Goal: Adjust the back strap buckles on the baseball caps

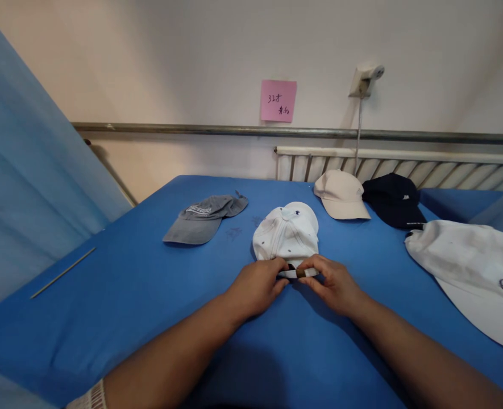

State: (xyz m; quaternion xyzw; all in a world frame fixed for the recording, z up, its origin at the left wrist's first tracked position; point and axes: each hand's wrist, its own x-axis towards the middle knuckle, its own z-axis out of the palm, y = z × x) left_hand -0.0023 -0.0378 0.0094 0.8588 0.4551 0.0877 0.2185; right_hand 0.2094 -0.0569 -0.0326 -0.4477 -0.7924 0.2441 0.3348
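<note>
In the middle of the blue surface lies a white baseball cap (286,233), its brim pointing away from me and its back opening towards me. My left hand (260,284) pinches the left part of the cap's white back strap (287,274) between thumb and fingers. On the strap's right part, beside a small brown buckle (300,274), my right hand (332,281) has a like pinch. The strap is stretched between both hands. A grey cap (204,218) with white lettering rests to the left, apart from my hands.
Back right are a cream cap (341,193) and a dark navy cap (391,199). A large white cap (473,250) with black letters lies at the right. A thin stick (63,272) lies left, near a blue curtain (33,142). Behind runs a radiator (319,165).
</note>
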